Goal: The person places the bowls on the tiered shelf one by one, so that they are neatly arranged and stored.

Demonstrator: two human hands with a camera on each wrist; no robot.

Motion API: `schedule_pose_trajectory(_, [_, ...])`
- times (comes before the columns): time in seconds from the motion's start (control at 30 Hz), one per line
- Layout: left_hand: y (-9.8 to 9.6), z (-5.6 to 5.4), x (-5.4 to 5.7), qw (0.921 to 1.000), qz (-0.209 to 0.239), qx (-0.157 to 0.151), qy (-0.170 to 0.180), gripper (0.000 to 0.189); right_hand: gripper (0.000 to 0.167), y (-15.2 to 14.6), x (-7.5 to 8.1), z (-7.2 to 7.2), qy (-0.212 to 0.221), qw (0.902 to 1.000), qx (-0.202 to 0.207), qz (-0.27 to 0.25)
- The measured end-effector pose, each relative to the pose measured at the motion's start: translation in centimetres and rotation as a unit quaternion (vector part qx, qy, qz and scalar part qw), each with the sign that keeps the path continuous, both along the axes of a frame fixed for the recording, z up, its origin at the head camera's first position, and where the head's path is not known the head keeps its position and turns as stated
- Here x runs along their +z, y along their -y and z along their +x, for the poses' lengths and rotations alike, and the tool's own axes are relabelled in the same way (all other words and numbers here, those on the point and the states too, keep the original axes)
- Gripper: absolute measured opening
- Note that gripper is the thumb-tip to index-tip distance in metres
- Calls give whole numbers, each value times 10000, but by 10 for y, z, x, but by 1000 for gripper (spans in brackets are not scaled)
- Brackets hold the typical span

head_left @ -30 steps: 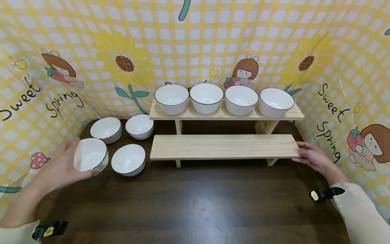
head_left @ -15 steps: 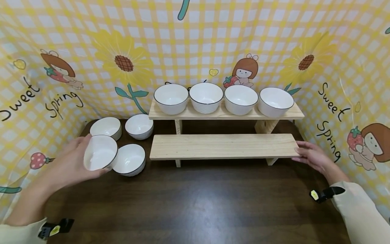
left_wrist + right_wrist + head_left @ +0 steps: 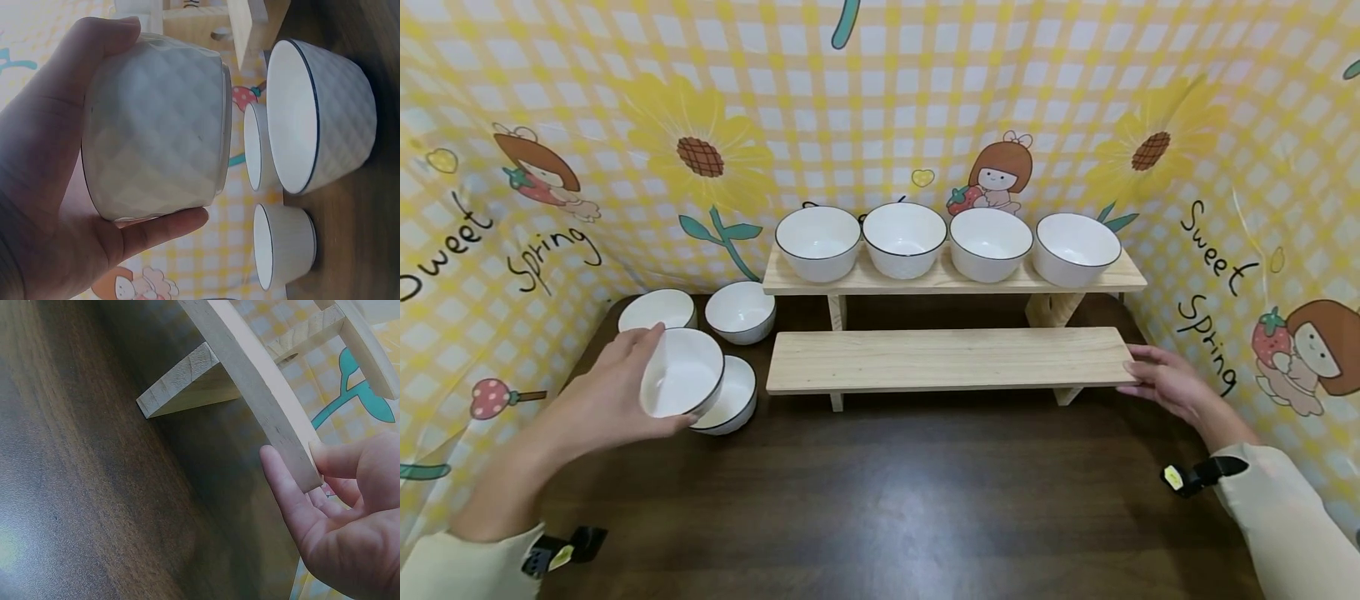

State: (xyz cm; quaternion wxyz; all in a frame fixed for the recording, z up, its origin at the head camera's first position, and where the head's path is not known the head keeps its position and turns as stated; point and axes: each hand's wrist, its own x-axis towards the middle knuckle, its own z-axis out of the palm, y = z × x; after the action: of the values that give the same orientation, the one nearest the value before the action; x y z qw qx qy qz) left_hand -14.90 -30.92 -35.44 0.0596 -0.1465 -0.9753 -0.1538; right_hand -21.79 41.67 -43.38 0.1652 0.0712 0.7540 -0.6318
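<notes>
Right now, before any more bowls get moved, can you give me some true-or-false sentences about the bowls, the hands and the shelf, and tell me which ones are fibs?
1. The left hand is holding a white bowl. True.
2. The right hand is holding a bowl too. False: it grips the end of the lower board.
3. Four bowls stand in a row on the upper board. True.
4. Six bowls are sitting on the table. False: three bowls sit there, to the left of the shelf.
5. The cloth behind the shelf has yellow and white checks. True.
</notes>
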Motion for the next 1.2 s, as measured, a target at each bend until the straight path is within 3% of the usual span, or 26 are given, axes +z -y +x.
schedule_pose_trajectory(0.13, [-7,-2,2,9999,-13,-134,-46,127,67,0,-1,0,-10,10000,37,61])
schedule_pose_trajectory(0.33, [-19,-4,8,9995,-89,-241,197,129,69,0,-1,0,-40,9997,123,198])
schedule_pose_trajectory(0.67, [-37,-6,13,9982,-210,-471,309,130,68,0,-2,0,-43,9996,131,226])
schedule_pose_trajectory(1.2, [-62,-19,12,9949,-105,-969,270,124,67,-1,-1,0,7,9998,104,153])
